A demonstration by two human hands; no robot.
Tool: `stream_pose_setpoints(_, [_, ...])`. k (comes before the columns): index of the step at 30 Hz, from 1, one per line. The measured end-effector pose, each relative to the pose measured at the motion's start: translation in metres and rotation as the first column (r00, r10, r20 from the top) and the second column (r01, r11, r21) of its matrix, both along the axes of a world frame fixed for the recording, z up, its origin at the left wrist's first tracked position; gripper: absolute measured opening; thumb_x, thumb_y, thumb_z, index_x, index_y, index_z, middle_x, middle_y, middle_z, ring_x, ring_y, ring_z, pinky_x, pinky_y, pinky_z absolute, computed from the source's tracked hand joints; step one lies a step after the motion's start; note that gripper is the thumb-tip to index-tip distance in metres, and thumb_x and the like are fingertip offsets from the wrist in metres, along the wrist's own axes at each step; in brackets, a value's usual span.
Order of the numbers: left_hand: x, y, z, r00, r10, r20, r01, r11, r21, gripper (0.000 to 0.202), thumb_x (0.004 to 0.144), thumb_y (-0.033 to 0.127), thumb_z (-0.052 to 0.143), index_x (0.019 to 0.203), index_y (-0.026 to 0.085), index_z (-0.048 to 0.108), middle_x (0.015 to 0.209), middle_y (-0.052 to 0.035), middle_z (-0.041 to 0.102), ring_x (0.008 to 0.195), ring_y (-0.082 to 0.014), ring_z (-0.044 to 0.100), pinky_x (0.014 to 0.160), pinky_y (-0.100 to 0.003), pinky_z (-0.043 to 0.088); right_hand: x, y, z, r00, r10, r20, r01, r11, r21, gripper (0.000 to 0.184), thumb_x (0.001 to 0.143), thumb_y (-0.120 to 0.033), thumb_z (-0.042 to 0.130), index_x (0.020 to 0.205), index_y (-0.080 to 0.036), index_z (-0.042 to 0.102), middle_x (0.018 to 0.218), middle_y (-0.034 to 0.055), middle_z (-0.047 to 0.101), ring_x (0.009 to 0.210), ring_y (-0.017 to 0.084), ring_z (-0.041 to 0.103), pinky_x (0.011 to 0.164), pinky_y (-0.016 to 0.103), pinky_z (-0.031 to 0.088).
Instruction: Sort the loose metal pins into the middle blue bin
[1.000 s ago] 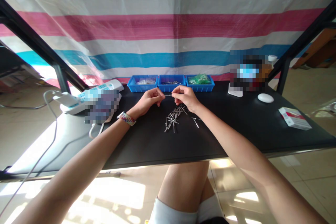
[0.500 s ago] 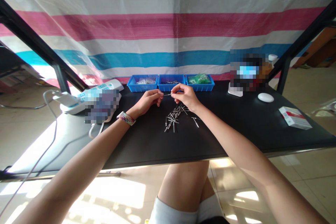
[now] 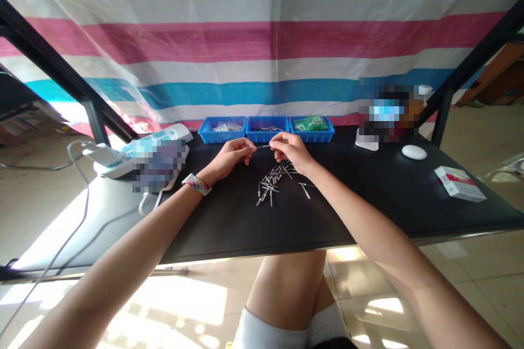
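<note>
Above the middle of the black tabletop (image 3: 229, 218), a thin silvery metal pin (image 3: 263, 146) was held level in the air between two bare hands. The left hand (image 3: 234, 155) pinched one end between thumb and forefinger, its other fingers curled under; the right hand (image 3: 290, 151) pinched the other end in the same way. Just below the right hand lay a loose pile of similar silvery metal pins (image 3: 270, 180), crossing one another, with a smaller silvery cluster (image 3: 305, 191) near it, beside the right forearm.

Close behind the hands, three blue plastic trays stood in a row and bounded the space in front of the striped sheet (image 3: 270, 38) of blue, white and pink. The left blue tray (image 3: 223, 137) held a clear plastic bag, the middle blue tray (image 3: 257, 137) small silvery pieces, and the right blue tray (image 3: 315, 137) a green plastic bag. To the left sat a long white power strip (image 3: 178, 132) with pale blue sockets, a blurred-out object beside it. Well to the right lay a smooth white oval object (image 3: 414, 152) and a white-and-red box (image 3: 460, 184).

Black tabletop stretched from the pile to the near edge, and from the right forearm to the box. Slanting black metal posts framed both ends.
</note>
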State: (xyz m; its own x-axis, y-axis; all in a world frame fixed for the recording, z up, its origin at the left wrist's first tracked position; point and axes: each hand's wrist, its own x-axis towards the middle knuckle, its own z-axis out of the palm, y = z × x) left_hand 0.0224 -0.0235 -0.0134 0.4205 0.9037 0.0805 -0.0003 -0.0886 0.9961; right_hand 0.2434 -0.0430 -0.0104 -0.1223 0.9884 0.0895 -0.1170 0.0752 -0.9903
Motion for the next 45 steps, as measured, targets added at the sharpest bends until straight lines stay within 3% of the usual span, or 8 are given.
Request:
stream_pose_setpoints(27, [0.000, 0.000, 0.000, 0.999, -0.036, 0.009, 0.036, 0.999, 0.031, 0.033, 0.072, 0.034, 0.090, 0.086, 0.016, 0.066, 0.065, 0.0032, 0.059, 0.056, -0.0097, 0.054, 0.056, -0.023, 0.041, -0.002, -0.003, -0.002, 0.995, 0.095, -0.014, -0.095, 0.995, -0.018, 0.020, 0.068, -0.024, 0.079, 0.075, -0.020, 0.061, 0.058, -0.0035, 0.063, 0.052, 0.012, 0.060, 0.047, 0.021, 0.053])
stream_pose_setpoints(30, [-0.001, 0.001, 0.000, 0.998, -0.046, 0.035, 0.046, 0.999, -0.006, 0.030, 0.074, 0.032, 0.087, 0.090, 0.016, 0.067, 0.067, 0.0030, 0.060, 0.056, -0.0102, 0.055, 0.057, -0.023, 0.043, -0.001, -0.001, -0.001, 0.998, 0.049, -0.039, -0.049, 0.999, 0.016, 0.021, 0.067, -0.023, 0.080, 0.073, -0.020, 0.061, 0.057, -0.0040, 0.063, 0.049, 0.011, 0.058, 0.046, 0.021, 0.052])
stream_pose_setpoints(33, [-0.002, 0.002, 0.000, 0.996, -0.052, 0.076, 0.057, 0.996, -0.062, 0.027, 0.077, 0.031, 0.081, 0.095, 0.016, 0.067, 0.068, 0.0019, 0.061, 0.056, -0.0109, 0.056, 0.057, -0.024, 0.046, 0.002, 0.007, 0.006, 0.988, -0.082, -0.128, 0.091, 0.994, 0.065, 0.019, 0.069, -0.024, 0.080, 0.072, -0.020, 0.062, 0.056, -0.0055, 0.062, 0.050, 0.010, 0.058, 0.049, 0.021, 0.054])
stream_pose_setpoints(36, [-0.003, 0.003, 0.000, 0.994, -0.052, 0.100, 0.061, 0.994, -0.089, 0.025, 0.078, 0.030, 0.078, 0.096, 0.015, 0.068, 0.068, 0.0014, 0.061, 0.056, -0.0110, 0.056, 0.057, -0.024, 0.047, 0.007, 0.015, 0.014, 0.962, -0.199, -0.189, 0.213, 0.975, 0.059, 0.016, 0.072, -0.025, 0.079, 0.082, -0.019, 0.069, 0.068, -0.0032, 0.069, 0.055, 0.010, 0.062, 0.052, 0.021, 0.057])
stream_pose_setpoints(38, [-0.003, 0.003, -0.001, 0.993, -0.051, 0.107, 0.061, 0.994, -0.093, 0.024, 0.079, 0.029, 0.078, 0.096, 0.015, 0.069, 0.068, 0.0011, 0.061, 0.056, -0.0111, 0.056, 0.056, -0.024, 0.047, 0.012, 0.019, 0.017, 0.961, -0.232, -0.148, 0.238, 0.971, 0.021, 0.022, 0.075, -0.026, 0.078, 0.095, -0.018, 0.074, 0.076, -0.0007, 0.073, 0.054, 0.009, 0.061, 0.049, 0.021, 0.054])
stream_pose_setpoints(41, [-0.003, 0.004, -0.002, 0.992, -0.051, 0.112, 0.062, 0.993, -0.098, 0.023, 0.079, 0.028, 0.077, 0.096, 0.015, 0.069, 0.068, 0.0009, 0.062, 0.057, -0.0113, 0.056, 0.056, -0.024, 0.047, 0.023, 0.020, 0.018, 0.971, -0.235, -0.036, 0.235, 0.972, 0.005, 0.025, 0.079, -0.028, 0.077, 0.101, -0.017, 0.077, 0.064, -0.0019, 0.067, 0.045, 0.008, 0.051, 0.038, 0.018, 0.038])
stream_pose_setpoints(43, [-0.004, 0.004, -0.002, 0.993, -0.051, 0.108, 0.062, 0.993, -0.098, 0.023, 0.079, 0.028, 0.077, 0.095, 0.015, 0.069, 0.068, 0.0010, 0.062, 0.057, -0.0113, 0.056, 0.057, -0.024, 0.047, 0.031, 0.019, 0.018, 0.985, -0.159, 0.060, 0.159, 0.987, 0.008, 0.020, 0.079, -0.029, 0.077, 0.094, -0.016, 0.079, 0.059, -0.0023, 0.062, 0.042, 0.006, 0.044, 0.036, 0.018, 0.029])
stream_pose_setpoints(45, [-0.004, 0.005, -0.003, 0.994, -0.053, 0.100, 0.063, 0.993, -0.096, 0.023, 0.079, 0.029, 0.078, 0.094, 0.015, 0.069, 0.067, 0.0010, 0.062, 0.057, -0.0112, 0.056, 0.056, -0.024, 0.047, 0.040, 0.018, 0.017, 0.973, -0.030, 0.230, 0.028, 1.000, 0.012, 0.016, 0.077, -0.027, 0.078, 0.087, -0.015, 0.080, 0.062, -0.0001, 0.065, 0.044, 0.006, 0.044, 0.039, 0.020, 0.029])
